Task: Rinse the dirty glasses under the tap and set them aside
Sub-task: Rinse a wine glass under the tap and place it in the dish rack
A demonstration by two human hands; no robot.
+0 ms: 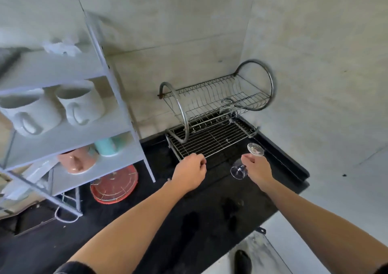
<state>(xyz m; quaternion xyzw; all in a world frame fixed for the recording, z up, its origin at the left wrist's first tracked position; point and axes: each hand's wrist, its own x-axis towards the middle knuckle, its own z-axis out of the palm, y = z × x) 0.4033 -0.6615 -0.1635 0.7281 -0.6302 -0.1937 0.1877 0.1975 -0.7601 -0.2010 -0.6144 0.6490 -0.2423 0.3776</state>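
My right hand (257, 168) is closed around the stem of a clear stemmed glass (238, 171). The glass is tilted, one end sticking out above my fingers and the other below, just in front of the right corner of the dish rack. The chrome two-tier dish rack (212, 139) stands against the wall on the black counter. Another clear glass (227, 107) rests at the back right of the rack's lower tier. My left hand (190, 174) hovers at the rack's front rail with its fingers curled and nothing visible in them. No tap is in view.
A white shelf unit (117, 97) at the left holds white mugs (80, 103), a pink mug (75, 160) and a teal cup (107, 146). Under it lies a red round tray (117, 187). The black counter (189, 221) is wet and ends at the right over the floor.
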